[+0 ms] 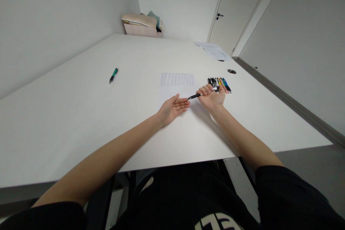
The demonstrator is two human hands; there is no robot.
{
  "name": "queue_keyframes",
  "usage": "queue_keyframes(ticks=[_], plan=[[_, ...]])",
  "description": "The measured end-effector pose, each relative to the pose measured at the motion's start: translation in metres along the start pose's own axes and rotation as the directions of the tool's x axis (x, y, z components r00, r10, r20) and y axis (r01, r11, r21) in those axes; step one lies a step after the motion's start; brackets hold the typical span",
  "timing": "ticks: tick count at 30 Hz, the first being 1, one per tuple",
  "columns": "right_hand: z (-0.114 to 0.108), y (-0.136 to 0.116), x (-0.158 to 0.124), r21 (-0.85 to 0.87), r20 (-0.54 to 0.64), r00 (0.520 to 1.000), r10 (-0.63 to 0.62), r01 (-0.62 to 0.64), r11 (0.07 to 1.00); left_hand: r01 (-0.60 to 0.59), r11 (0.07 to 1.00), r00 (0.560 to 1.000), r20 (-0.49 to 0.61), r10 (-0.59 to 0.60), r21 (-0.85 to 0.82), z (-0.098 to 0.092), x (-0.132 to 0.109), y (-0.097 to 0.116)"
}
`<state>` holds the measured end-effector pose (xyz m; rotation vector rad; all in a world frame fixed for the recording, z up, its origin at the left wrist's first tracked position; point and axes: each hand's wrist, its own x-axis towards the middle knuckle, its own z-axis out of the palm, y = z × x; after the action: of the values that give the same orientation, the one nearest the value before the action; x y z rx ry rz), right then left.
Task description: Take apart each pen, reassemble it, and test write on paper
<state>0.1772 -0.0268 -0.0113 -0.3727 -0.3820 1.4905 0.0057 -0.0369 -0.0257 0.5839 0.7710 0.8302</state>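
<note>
My right hand (pixel 212 97) is closed around a black pen (pixel 194 96), palm turned up. The pen's tip points left, and its silver end shows past my fingers on the right. My left hand (pixel 174 109) has its fingers stretched out, palm up, with the pen tip at or just over its fingertips; whether they touch I cannot tell. Beyond my hands lies a printed sheet of paper (pixel 177 79), its lower part partly covered by my left hand. Right behind my right hand, several pens (pixel 223 83) lie side by side.
A green and black pen (pixel 113 75) lies alone on the left of the white table (pixel 81 115). More papers (pixel 212 50) lie at the far right, near a round cable hole (pixel 231 71). A box with folded cloth (pixel 140 20) stands past the far edge.
</note>
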Motion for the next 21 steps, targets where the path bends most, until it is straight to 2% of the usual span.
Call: queue_keyframes(ticks=[4,13,21], plan=[[0.0011,-0.0017,-0.0007,-0.007,-0.01,1.0,-0.006,0.006,1.0,-0.005,1.0,1.0,0.013,0.005,0.008,-0.0012,0.0009,-0.0005],[0.0014,-0.002,-0.0009,0.09,0.011,0.999,0.035,-0.035,0.995,-0.009,1.0,1.0,0.012,0.009,-0.005,-0.0011,0.0016,-0.0009],[-0.0002,-0.002,-0.0003,0.089,0.02,1.0,0.012,-0.014,0.996,-0.014,1.0,1.0,-0.001,0.014,0.007,-0.0001,0.001,-0.0005]])
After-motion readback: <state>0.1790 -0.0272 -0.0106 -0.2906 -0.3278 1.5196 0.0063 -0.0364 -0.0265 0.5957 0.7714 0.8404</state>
